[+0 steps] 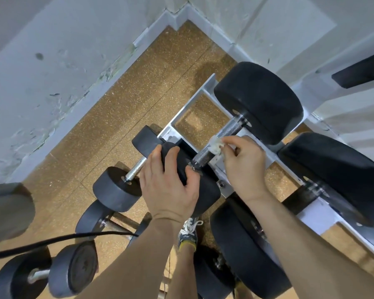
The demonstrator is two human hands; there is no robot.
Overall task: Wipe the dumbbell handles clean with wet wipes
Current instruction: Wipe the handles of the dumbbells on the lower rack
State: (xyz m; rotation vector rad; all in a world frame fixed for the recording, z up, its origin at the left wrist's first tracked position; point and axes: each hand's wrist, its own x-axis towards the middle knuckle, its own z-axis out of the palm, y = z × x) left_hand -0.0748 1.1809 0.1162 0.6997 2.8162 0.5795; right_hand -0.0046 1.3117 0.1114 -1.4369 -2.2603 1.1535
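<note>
Hands apart. Left hand (168,186) is clamped over the near head of the dumbbell (259,102), fingers curled over the top and thumb on the inner face. Right hand (244,165) pinches a wipe (216,145) against the middle of the knurled handle (228,130).

The dumbbell sits mid-frame on a white rack (183,119), running diagonally from centre to upper right. The left hand hides most of the near head, and the wipe and right fingers cover the mid handle. Both handle ends are bare.

Around:
- A big dumbbell (337,175) sits on the rack at right, just beside the right forearm.
- A small dumbbell (117,190) is left of the left hand, close to it.
- Another one (73,268) is at lower left. Marks on its head face are too blurred to read.
- A black cable (52,240) crosses the lower left.
- A shoe (188,234) shows between the forearms.
- The speckled brown floor (138,93) and a scuffed white wall (52,61) are at the upper left.
</note>
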